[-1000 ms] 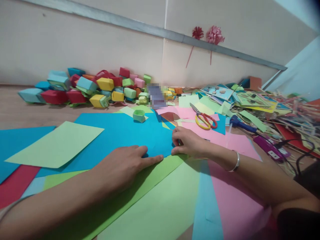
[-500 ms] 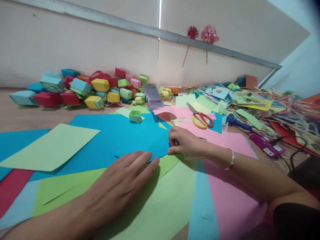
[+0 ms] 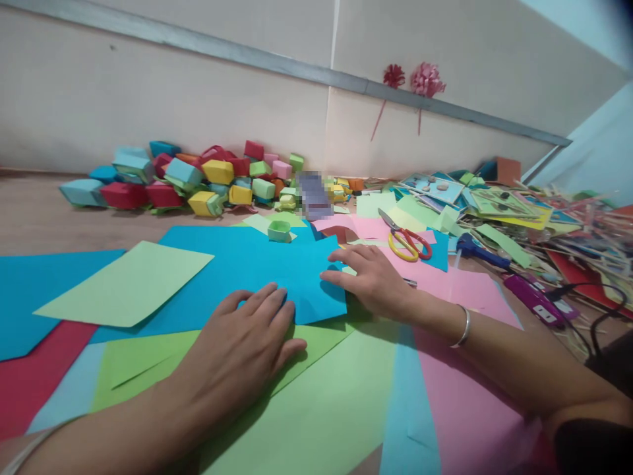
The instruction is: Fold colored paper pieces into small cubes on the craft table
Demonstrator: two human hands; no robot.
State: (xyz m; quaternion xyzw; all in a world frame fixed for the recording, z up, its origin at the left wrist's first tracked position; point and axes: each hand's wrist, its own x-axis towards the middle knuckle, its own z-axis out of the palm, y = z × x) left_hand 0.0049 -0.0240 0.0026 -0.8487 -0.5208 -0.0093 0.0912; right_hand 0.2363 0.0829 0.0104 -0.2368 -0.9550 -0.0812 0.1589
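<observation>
My left hand (image 3: 247, 336) lies palm down with its fingers stretched over the near edge of a blue paper sheet (image 3: 232, 264). At the sheet's right edge, my right hand (image 3: 378, 277) has its thumb and fingers apart over the paper. Its fingertips are close to the blue surface; whether they touch it is hard to tell. A small green folded-paper box (image 3: 279, 230) stands at the far side of the blue sheet. To the left, a pale green sheet (image 3: 133, 284) lies on top of the blue paper. Green sheets (image 3: 326, 396) extend under and in front of my hands.
Scissors (image 3: 410, 244) with red and yellow handles lie on pink paper (image 3: 465, 290). A blue glue gun (image 3: 482, 252) rests near a purple power strip (image 3: 537, 300). Colourful paper boxes (image 3: 217, 173) are heaped along the wall; sticks and cards (image 3: 509, 201) are piled at right.
The near right part of the blue sheet, earlier raised or folded, now lies flatter. My right hand's fingers have spread from a pinch. My left hand has shifted slightly left. The view has turned left.
</observation>
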